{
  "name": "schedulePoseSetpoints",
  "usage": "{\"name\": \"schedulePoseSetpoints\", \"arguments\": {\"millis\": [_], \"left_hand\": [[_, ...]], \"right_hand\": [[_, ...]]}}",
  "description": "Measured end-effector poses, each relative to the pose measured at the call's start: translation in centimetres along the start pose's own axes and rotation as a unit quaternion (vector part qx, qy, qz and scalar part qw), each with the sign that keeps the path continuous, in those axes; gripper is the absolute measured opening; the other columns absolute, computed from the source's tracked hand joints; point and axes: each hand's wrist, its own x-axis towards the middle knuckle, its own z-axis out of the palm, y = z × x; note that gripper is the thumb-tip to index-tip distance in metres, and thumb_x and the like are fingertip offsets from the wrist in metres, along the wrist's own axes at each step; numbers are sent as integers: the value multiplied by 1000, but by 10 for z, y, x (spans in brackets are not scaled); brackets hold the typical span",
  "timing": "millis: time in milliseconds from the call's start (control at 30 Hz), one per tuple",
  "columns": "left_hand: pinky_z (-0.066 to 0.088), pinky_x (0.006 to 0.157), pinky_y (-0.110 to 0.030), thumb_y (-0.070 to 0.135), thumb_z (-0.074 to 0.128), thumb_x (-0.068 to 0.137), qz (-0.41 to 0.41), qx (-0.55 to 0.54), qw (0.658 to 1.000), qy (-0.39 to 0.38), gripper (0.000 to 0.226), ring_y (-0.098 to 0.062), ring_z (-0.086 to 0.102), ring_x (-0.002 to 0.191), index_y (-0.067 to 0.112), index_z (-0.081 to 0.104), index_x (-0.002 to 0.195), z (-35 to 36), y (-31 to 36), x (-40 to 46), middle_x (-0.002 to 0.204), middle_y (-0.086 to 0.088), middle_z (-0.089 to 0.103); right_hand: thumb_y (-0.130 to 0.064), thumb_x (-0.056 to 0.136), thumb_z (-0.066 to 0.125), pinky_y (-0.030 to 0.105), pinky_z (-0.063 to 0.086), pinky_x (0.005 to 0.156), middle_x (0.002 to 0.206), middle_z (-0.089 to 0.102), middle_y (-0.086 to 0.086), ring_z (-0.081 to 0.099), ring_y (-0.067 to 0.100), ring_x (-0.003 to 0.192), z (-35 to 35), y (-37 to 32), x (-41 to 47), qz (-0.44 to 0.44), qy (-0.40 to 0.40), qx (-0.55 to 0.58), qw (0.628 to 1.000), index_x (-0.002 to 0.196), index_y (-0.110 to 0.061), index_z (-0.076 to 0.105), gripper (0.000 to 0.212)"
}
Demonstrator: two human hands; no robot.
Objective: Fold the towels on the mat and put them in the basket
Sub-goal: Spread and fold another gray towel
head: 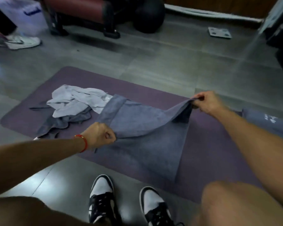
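A blue-grey towel [147, 144] lies spread on the purple mat [206, 154]. My left hand [101, 133] grips one of its edges near the mat's front. My right hand [207, 102] pinches another edge and holds it lifted off the mat. The fabric between the two hands rises in a fold. Behind the towel, at the mat's left, a light grey towel [77, 100] lies crumpled on top of a darker grey one [62, 123]. No basket is in view.
My two black-and-white shoes [129, 203] stand on the grey tile floor at the mat's front edge. A rolled blue item [266, 121] lies at the mat's right end. Another person's white shoe [23, 42], a dark red bench [78, 12], a black ball [149, 15] and a scale [220, 32] stand farther back.
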Motion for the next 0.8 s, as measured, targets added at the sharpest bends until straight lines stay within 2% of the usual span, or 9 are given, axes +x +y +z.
{"name": "schedulePoseSetpoints", "arguments": {"millis": [100,167,233,300,367,467,567,700,800], "left_hand": [[47,65,-10,24,80,77,-86,-130,984,81,21,2,66,71,43,72,74,16,-48,-24,72,16,72],[43,60,-6,30,81,79,-149,-239,947,157,6,5,63,65,33,78,75,37,-71,-31,70,12,73],[48,63,-11,27,79,82,-190,-329,903,202,7,2,64,63,27,79,75,63,-88,-30,67,9,73],[55,74,-26,23,79,82,-221,-404,860,220,5,-12,70,69,27,78,78,89,-103,-26,68,3,74],[54,70,-30,16,80,81,-232,-460,823,240,15,-19,66,63,27,77,90,108,-114,-18,64,1,70],[49,61,-27,9,78,82,-264,-464,797,283,34,-15,56,55,30,68,106,133,-131,-8,58,-2,56],[54,70,-37,23,73,83,-325,-464,760,318,22,-20,62,63,33,70,102,152,-153,-5,66,-5,66],[52,61,-20,16,69,92,-365,-428,765,314,8,-5,59,57,19,75,90,152,-176,-2,64,-1,69],[56,70,-31,21,71,90,-387,-426,761,301,7,-12,62,61,21,75,85,146,-192,7,66,-1,71]], "right_hand": [[-23,90,70,33,43,55,66,60,15,49,22,61,38,-43,28,-33,18,-64,997,70,-4,62,29],[-28,90,71,34,43,57,66,57,14,50,23,64,75,-64,59,-69,1,-88,994,64,-8,57,35],[-29,93,68,36,39,58,68,57,14,51,25,66,118,-84,94,-87,-28,-105,990,69,-5,59,35],[-28,96,62,37,40,62,73,59,18,55,30,72,166,-106,126,-100,-54,-120,986,76,-1,62,34],[-28,97,58,39,46,72,84,65,23,61,37,83,209,-128,155,-107,-51,-123,985,73,-6,60,33],[-30,98,56,37,45,75,90,65,24,62,38,91,264,-146,198,-119,-42,-116,985,63,-13,48,40],[-33,98,56,33,44,77,86,64,11,63,31,92,304,-160,231,-137,-56,-115,982,75,-13,61,30],[-33,95,62,33,49,77,91,70,9,64,28,90,345,-170,251,-144,-75,-137,977,90,-13,71,22],[-26,95,61,39,54,80,95,71,13,65,33,93,372,-173,257,-115,-74,-162,977,88,-14,71,17]]}}
